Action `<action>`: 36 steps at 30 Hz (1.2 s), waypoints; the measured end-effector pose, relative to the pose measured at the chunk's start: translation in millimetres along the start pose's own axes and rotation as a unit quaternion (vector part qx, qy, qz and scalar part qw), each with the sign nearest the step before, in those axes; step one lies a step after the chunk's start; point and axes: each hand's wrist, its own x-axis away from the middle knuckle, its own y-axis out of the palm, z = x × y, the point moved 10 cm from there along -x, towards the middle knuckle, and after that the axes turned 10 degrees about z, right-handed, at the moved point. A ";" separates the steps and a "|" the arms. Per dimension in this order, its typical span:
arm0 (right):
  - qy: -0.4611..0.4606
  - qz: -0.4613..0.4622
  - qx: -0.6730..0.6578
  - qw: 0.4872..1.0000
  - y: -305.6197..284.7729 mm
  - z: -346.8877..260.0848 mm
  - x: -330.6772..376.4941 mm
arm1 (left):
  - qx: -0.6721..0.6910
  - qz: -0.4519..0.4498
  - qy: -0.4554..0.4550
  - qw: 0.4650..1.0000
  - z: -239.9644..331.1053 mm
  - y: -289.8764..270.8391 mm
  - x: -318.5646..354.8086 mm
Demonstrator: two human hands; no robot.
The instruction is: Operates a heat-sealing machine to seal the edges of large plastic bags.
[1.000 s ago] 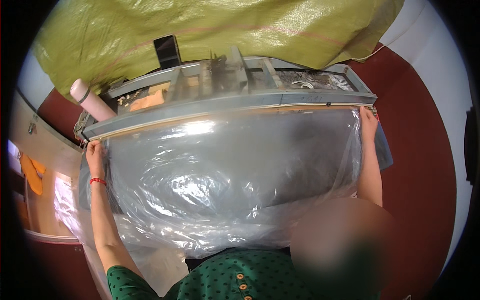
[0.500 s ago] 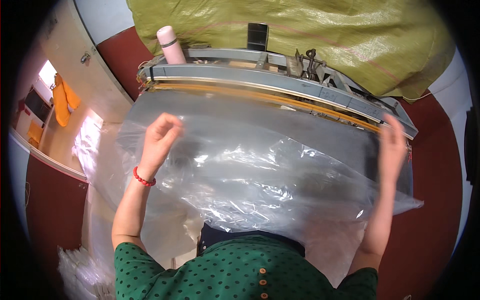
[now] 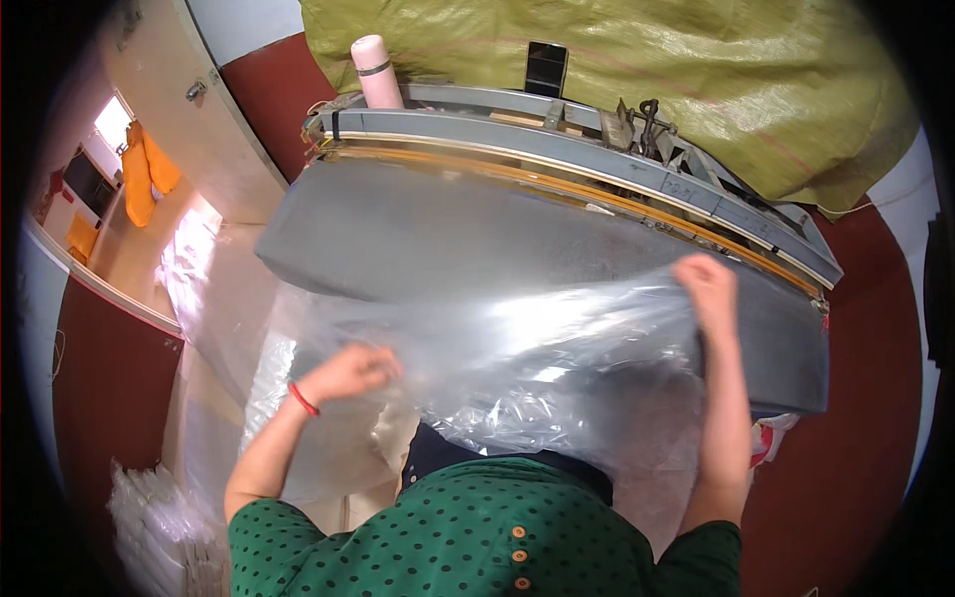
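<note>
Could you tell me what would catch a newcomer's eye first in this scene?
First, the big clear plastic sheet, glossy and crumpled, which the left hand and right hand hold up over the near edge of the long grey machine table. Behind that lies a wide yellow-green tarp, with a pale pink flask standing at the machine's far left end.

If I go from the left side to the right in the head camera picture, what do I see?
Orange cloth → stack of plastic bags → left hand → pink bottle → phone → right hand
</note>
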 end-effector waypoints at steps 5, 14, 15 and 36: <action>0.002 0.314 0.205 0.927 -307.1 101.3 27.2 | -0.149 -0.167 -0.095 0.970 -96.9 88.2 41.8; 0.113 0.578 0.260 0.765 -553.5 187.0 149.3 | -0.387 0.206 -0.189 0.879 -200.7 -316.4 75.4; 0.102 0.565 0.259 0.777 -548.4 199.1 139.4 | -0.313 0.359 -0.151 0.866 -174.1 -380.4 72.8; 0.320 0.428 0.595 0.600 -440.5 199.8 68.0 | -0.407 0.525 -0.184 0.725 -164.8 -289.5 -141.5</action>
